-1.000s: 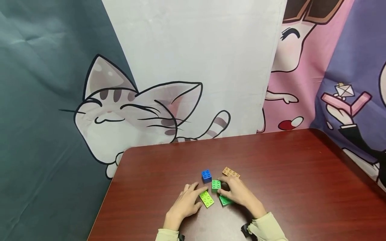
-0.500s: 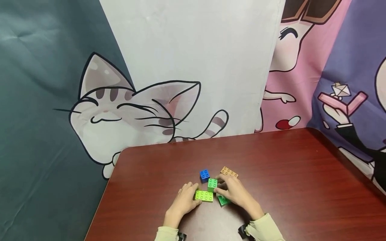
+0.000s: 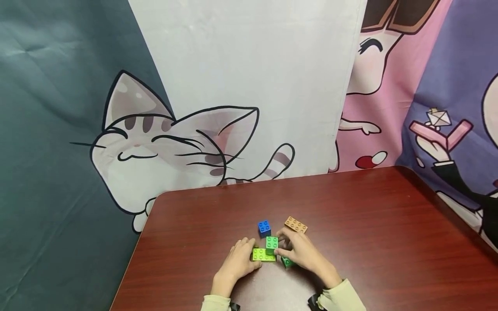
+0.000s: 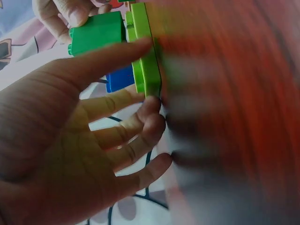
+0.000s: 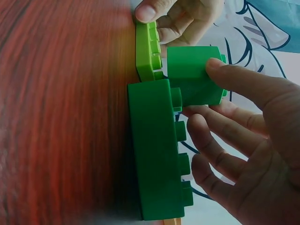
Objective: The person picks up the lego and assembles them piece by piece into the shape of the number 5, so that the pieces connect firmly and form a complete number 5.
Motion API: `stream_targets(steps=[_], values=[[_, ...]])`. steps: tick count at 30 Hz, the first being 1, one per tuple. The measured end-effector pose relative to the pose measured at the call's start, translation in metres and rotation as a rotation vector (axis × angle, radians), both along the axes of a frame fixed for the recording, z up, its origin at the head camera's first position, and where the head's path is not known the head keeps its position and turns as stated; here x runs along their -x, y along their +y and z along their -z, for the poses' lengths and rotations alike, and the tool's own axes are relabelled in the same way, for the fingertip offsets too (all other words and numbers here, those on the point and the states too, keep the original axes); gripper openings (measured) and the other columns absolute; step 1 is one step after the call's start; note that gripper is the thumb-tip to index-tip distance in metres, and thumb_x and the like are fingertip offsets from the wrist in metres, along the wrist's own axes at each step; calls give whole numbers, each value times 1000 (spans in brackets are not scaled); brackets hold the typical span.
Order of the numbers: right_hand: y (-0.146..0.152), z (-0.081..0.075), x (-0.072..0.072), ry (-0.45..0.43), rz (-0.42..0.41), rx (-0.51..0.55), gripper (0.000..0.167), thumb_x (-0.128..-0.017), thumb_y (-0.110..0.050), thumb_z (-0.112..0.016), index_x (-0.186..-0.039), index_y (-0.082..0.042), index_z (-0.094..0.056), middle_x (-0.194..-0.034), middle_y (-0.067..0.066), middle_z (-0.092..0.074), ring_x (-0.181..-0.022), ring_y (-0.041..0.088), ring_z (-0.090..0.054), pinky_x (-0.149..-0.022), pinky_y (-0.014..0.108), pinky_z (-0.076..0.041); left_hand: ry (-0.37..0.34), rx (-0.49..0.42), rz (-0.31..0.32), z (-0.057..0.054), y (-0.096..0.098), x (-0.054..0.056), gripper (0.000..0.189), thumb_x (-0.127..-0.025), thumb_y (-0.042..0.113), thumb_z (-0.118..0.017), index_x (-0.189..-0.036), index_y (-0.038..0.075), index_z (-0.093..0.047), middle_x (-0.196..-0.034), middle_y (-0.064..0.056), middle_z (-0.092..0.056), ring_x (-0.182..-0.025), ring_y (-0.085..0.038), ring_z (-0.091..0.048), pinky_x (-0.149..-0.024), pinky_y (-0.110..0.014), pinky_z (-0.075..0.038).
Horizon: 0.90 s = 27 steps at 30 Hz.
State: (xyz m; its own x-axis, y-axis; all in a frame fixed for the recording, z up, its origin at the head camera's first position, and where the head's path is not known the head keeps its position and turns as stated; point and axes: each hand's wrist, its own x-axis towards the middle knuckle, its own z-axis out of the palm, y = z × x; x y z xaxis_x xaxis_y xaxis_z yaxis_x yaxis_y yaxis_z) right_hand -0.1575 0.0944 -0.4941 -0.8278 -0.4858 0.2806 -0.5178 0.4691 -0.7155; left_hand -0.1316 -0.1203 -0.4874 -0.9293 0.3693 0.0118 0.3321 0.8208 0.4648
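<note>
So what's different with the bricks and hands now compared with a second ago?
The lime brick was turned from a slant to lie crosswise, and the left hand now grips its left end. The small green brick, held by the right hand throughout, moved left and toward the person, over the lime brick's right end. The blue brick, tan brick and larger green brick appear unmoved.

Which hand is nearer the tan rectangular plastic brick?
Right. The right hand is just on the near side of the tan rectangular plastic brick; the left hand is farther off, to its left.
</note>
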Motion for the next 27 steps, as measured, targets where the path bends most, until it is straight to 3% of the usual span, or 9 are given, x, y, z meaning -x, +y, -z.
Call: stream_targets(steps=[6, 11, 16, 21, 27], values=[[-3, 0, 0, -1, -11, 0, 30, -77, -15, -77, -100, -6, -59, -85, 5, -66, -69, 11, -63, -61, 25, -50, 7, -41, 15, -5, 1, 3, 39, -74, 25, -78, -105, 11, -59, -83, 4, -53, -74, -11, -48, -67, -32, -29], [-5, 1, 1, -20, -30, -23, 29, -78, -14, -76, -100, -6, -59, -86, 6, -66, -70, 14, -63, -61, 23, -50, 29, -147, 45, -5, 2, 7, 37, -82, 25, -72, -115, 13, -60, -87, 3, -55, -77, -11, -52, -72, -33, -36], [-3, 0, 1, 4, -30, -25, 31, -76, -13, -77, -101, -4, -59, -86, 7, -67, -68, 13, -62, -60, 24, -50, 68, -170, 72, -3, 2, 10, 30, -84, 26, -70, -111, 14, -63, -89, 4, -57, -82, -11, -53, -75, -35, -39], [-2, -1, -1, -1, -73, -11, 36, -80, -13, -73, -109, 0, -56, -93, 7, -68, -71, 11, -61, -62, 25, -50, 25, -179, 76, -4, -3, 10, 31, -83, 26, -71, -110, 15, -64, -85, 7, -56, -77, -13, -50, -70, -32, -35], [-1, -1, -4, 3, -92, -9, 26, -81, -12, -71, -103, -3, -60, -89, 7, -67, -70, 8, -60, -62, 24, -49, -20, -205, 93, -3, -5, 9, 31, -83, 25, -71, -110, 12, -64, -82, 6, -54, -72, -12, -50, -64, -23, -41]])
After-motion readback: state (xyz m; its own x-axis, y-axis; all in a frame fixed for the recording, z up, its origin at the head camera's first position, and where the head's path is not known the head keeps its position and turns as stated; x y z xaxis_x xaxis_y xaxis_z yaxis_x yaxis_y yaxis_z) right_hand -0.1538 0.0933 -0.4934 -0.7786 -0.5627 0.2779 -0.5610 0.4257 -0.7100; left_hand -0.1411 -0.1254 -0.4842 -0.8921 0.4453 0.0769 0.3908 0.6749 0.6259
